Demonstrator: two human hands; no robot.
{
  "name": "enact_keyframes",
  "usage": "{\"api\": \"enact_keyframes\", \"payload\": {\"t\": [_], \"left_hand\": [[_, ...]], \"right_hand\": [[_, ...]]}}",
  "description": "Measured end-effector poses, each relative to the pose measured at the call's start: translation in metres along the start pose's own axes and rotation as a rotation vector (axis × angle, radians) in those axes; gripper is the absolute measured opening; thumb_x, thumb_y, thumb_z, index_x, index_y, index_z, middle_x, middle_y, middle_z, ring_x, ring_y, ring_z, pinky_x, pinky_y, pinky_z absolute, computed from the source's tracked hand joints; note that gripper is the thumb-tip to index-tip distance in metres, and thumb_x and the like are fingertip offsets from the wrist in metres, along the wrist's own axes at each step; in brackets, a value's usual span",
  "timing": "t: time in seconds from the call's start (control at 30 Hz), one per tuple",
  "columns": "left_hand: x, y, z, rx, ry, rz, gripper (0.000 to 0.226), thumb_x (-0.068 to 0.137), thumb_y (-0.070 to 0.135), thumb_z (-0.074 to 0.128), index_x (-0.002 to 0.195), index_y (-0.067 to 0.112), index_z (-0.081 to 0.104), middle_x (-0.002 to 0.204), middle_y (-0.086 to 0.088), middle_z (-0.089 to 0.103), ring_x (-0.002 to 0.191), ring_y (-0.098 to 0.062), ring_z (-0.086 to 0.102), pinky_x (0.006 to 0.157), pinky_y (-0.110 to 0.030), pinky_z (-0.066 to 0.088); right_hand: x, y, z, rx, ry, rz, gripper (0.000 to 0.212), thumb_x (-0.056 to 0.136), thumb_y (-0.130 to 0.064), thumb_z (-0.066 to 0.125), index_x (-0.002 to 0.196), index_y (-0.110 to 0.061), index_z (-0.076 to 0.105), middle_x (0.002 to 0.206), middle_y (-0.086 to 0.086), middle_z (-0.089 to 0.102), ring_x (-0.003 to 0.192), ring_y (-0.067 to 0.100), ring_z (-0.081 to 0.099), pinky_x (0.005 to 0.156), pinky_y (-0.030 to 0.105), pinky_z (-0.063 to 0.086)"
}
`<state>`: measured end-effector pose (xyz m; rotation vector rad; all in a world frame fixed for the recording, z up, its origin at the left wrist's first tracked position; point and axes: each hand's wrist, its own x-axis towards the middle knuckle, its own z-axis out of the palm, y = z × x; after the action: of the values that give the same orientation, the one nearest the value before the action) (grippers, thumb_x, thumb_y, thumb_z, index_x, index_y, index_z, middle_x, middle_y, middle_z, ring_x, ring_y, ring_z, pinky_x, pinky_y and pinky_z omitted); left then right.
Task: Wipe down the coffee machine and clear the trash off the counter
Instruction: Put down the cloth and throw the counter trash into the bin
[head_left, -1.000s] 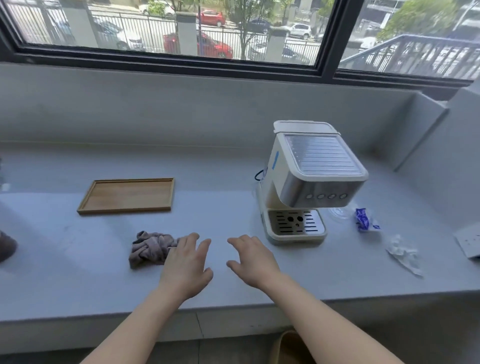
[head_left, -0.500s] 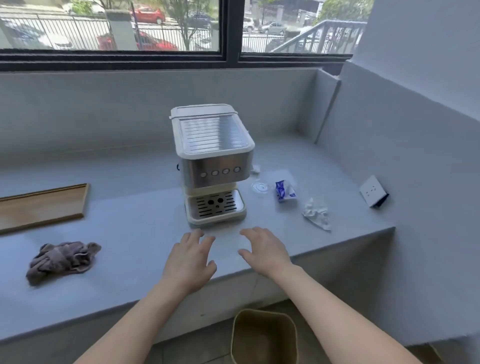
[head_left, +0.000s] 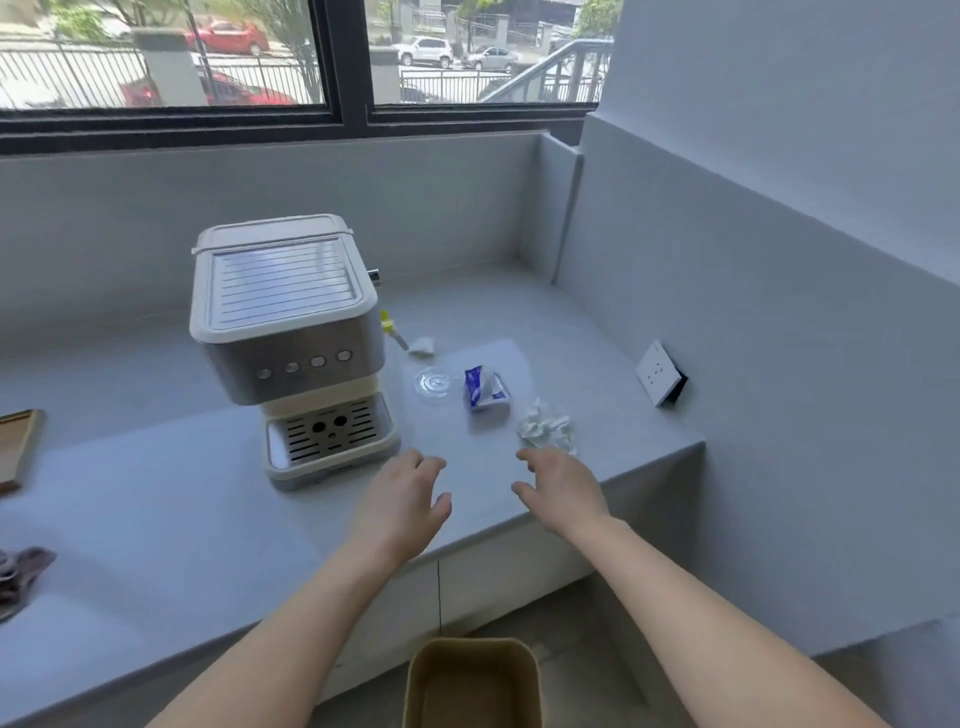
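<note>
A cream and silver coffee machine (head_left: 288, 332) stands on the grey counter (head_left: 156, 519). To its right lie a clear plastic lid (head_left: 434, 383), a blue and white wrapper (head_left: 484, 387), a crumpled white tissue (head_left: 548, 428) and a small white scrap (head_left: 422, 345). A grey cloth (head_left: 21, 574) lies at the far left edge. My left hand (head_left: 402, 504) hovers open near the machine's drip tray. My right hand (head_left: 563, 488) is open, fingers spread, just in front of the crumpled tissue, apart from it.
A tan bin (head_left: 472, 686) stands on the floor below the counter edge. A wooden tray (head_left: 15, 449) shows at the left edge. A white wall socket (head_left: 660, 371) sits on the right wall. A window runs along the back.
The view has swung right, so the cloth and tray slid toward the left edge. Both hands have moved right, from beside the cloth toward the trash beside the machine.
</note>
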<state>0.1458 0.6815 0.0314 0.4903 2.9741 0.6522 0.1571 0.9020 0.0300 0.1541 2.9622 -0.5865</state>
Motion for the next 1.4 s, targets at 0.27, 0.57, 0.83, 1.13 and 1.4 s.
{"api": "enact_keyframes", "payload": {"t": [0.27,0.57,0.83,1.13,1.4], "left_hand": [[0.082,0.018,0.023,0.051,-0.014,0.075,0.038,0.092,0.033,0.052,0.126,0.016,0.051,0.113,-0.005,0.052,0.103,-0.026,0.052,0.079,-0.042,0.051],[0.16,0.021,0.068,0.131,-0.033,0.055,0.064,0.088,0.027,0.062,0.145,0.031,0.032,0.152,-0.006,0.029,0.129,-0.031,0.038,0.087,-0.047,0.052],[0.187,0.025,0.096,0.282,0.022,0.091,0.026,0.086,0.003,0.052,0.111,0.006,0.057,0.112,-0.015,0.053,0.092,-0.035,0.053,0.063,-0.043,0.042],[0.154,0.027,0.085,0.149,0.244,0.169,0.008,0.083,-0.003,0.056,0.084,-0.003,0.063,0.09,-0.019,0.061,0.075,-0.038,0.056,0.061,-0.048,0.05],[0.073,0.035,0.086,0.031,0.44,0.218,0.012,0.082,-0.005,0.06,0.087,0.001,0.07,0.09,-0.015,0.068,0.07,-0.035,0.062,0.056,-0.043,0.051]], "right_hand": [[0.059,0.035,-0.001,-0.059,0.099,0.126,0.048,0.095,-0.038,0.058,0.139,-0.025,0.047,0.136,0.007,0.05,0.119,0.031,0.048,0.087,0.04,0.05],[0.113,0.064,0.028,-0.222,-0.008,0.084,0.053,0.098,-0.051,0.044,0.148,-0.043,0.029,0.155,0.0,0.031,0.126,0.032,0.038,0.091,0.039,0.044],[0.114,0.083,0.04,-0.292,0.194,-0.187,0.012,0.089,-0.005,0.056,0.096,-0.009,0.065,0.099,0.011,0.062,0.093,0.032,0.053,0.065,0.037,0.039],[0.108,0.09,0.032,-0.206,0.2,-0.204,0.014,0.085,0.0,0.052,0.091,-0.004,0.063,0.104,0.009,0.055,0.092,0.03,0.049,0.06,0.032,0.035],[0.069,0.089,0.029,-0.019,0.224,-0.223,0.022,0.09,-0.003,0.052,0.101,-0.006,0.071,0.105,0.008,0.061,0.097,0.029,0.053,0.072,0.039,0.048]]}}
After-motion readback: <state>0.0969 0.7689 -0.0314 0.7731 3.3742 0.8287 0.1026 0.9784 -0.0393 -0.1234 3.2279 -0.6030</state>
